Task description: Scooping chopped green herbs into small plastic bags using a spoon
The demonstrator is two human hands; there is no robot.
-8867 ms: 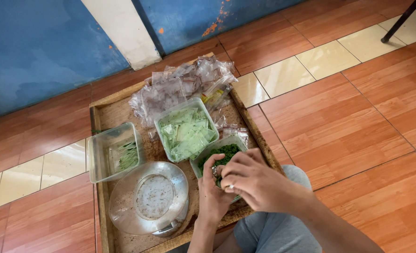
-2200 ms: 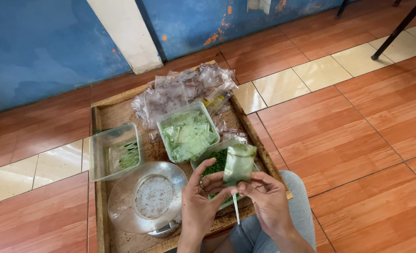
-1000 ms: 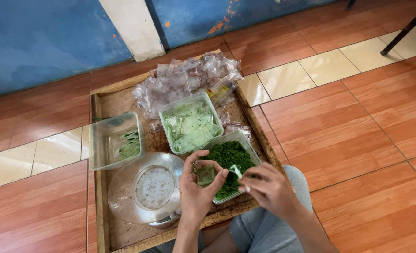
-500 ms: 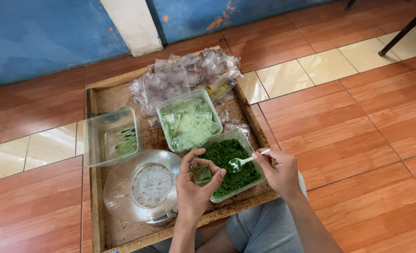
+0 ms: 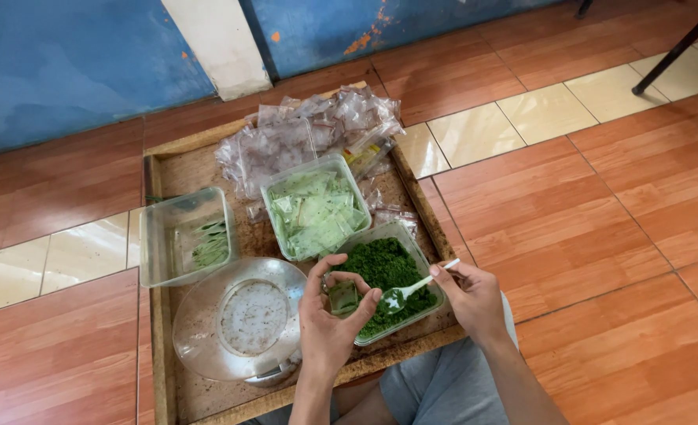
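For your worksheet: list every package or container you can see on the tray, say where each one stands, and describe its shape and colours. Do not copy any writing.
Clear bags: far end of tray, crumpled heap.
Tub of pale green pieces: middle, clear, rectangular.
Tub of dark green bits: near right, clear, by the right hand holding a white spoon.
Nearly empty tub: left, clear.
Small bag: in left hand, clear.

Rough matt wooden tray [image 5: 158,236]; clear glossy plastic tubs [image 5: 177,236]; crinkly transparent bags [image 5: 309,134]; white plastic spoon [image 5: 419,285]; glossy floor tiles [image 5: 600,181].
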